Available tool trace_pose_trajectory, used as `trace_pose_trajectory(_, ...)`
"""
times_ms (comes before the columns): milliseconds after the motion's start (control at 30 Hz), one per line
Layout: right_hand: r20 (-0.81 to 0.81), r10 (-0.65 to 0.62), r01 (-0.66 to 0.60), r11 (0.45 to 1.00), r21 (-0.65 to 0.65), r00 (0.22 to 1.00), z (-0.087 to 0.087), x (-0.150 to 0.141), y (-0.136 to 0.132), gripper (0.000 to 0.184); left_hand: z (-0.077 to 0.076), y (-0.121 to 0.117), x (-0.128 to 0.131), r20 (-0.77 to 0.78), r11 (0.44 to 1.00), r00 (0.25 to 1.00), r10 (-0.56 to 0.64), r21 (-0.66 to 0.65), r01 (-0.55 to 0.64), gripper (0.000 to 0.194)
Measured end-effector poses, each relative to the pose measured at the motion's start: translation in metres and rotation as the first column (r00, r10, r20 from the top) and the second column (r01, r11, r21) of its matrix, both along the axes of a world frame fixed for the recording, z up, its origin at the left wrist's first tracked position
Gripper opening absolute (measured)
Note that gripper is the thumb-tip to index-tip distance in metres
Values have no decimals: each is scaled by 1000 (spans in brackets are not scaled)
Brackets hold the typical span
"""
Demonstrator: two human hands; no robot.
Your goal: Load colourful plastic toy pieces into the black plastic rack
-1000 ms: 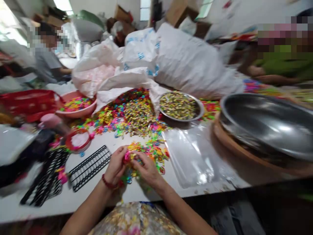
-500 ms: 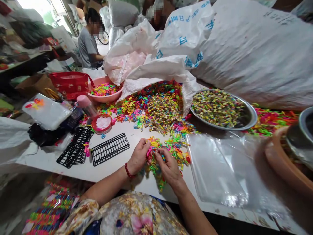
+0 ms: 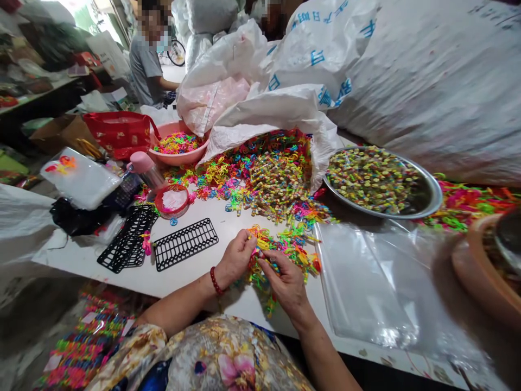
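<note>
Two bare hands meet over the white table [image 3: 203, 217]: the left hand [image 3: 236, 255], with one red beaded bracelet [image 3: 216, 280] at its wrist, pinches a small plastic piece [image 3: 258, 250] between thumb and fingers, and the right hand [image 3: 287, 279] has its thumb and forefinger narrowly spaced at the same spot, though whether they grip it cannot be told. One black grid tray [image 3: 186, 244] lies alone to the left of the hands, and at least two more overlap in a stack [image 3: 128, 241] beyond it. Three basins show: a pink basin [image 3: 160, 130] of bright pieces, a metal basin [image 3: 434, 198] heaped with yellowish-green items, and an orange-brown basin [image 3: 468, 255] at the right edge. There is one red bag [image 3: 118, 136], one pink-lidded bottle [image 3: 144, 167], one round red basket [image 3: 177, 210], and one person [image 3: 146, 70] in grey at the back. Clear plastic bags [image 3: 362, 288] lie flat to the right; their number cannot be told. The held piece is tiny and bright, with yellow and pink showing, its shape mostly covered by the fingertips; it is just above a loose pile [image 3: 299, 241] of yellow, green, pink, red and orange pieces, too many to count.
</note>
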State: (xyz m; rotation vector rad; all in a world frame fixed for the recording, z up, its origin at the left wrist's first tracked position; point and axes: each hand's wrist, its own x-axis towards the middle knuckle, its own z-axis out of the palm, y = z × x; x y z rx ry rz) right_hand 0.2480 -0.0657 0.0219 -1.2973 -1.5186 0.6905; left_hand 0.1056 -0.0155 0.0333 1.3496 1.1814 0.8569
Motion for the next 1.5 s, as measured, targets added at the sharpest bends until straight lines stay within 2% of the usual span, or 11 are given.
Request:
trace_pose_trajectory(133,45,59,-60,998,35,997,2,-3,-5,12,-1,0,-1,-119,994,992,40,104,-28,25)
trace_pose_trajectory(433,215,111,-110,994,-18,970,0,0,-10,22,-14,4,6,53,1000,999,-7,26,6,29)
trace_pose_trajectory(500,254,81,-83,997,-3,964,-4,9,-8,25,-15,19,6,-12,998,1000,-16,66,17,28)
trace_pose_trajectory(700,406,-196,173,980,92,892,-15,41,-7,38,-20,97,-13,-288,961,923,254,183,-207,11)
trace_pose_trajectory(900,257,-85,85,996,14,963,-8,42,-13,30,-35,137,-29,-265,961,923,277,95,-261,26)
trace_pose_trajectory(1033,65,-56,63,991,-118,996,0,33,-14,27,-34,127,-34,-156,967,957,245,-35,-253,20)
trace_pose_trajectory(1133,-44,-60,51,979,-197,997,6,27,-9,30,-23,103,-37,-5,978,989,149,-146,-148,24)
trace_pose_trajectory(1233,-110,-92,63,967,-248,990,10,21,0,39,-7,72,-39,241,966,971,7,-251,55,35)
trace_pose_trajectory(1300,-175,-111,59,958,-279,978,12,15,7,47,2,52,-38,434,921,897,-87,-309,239,36)
trace_pose_trajectory(1400,-261,-68,-7,960,-279,963,15,9,14,50,12,29,-33,525,847,823,-215,-319,425,33)
trace_pose_trajectory(1500,-162,-39,16,990,-139,986,15,6,14,34,15,15,-23,509,882,851,-126,-335,331,41)
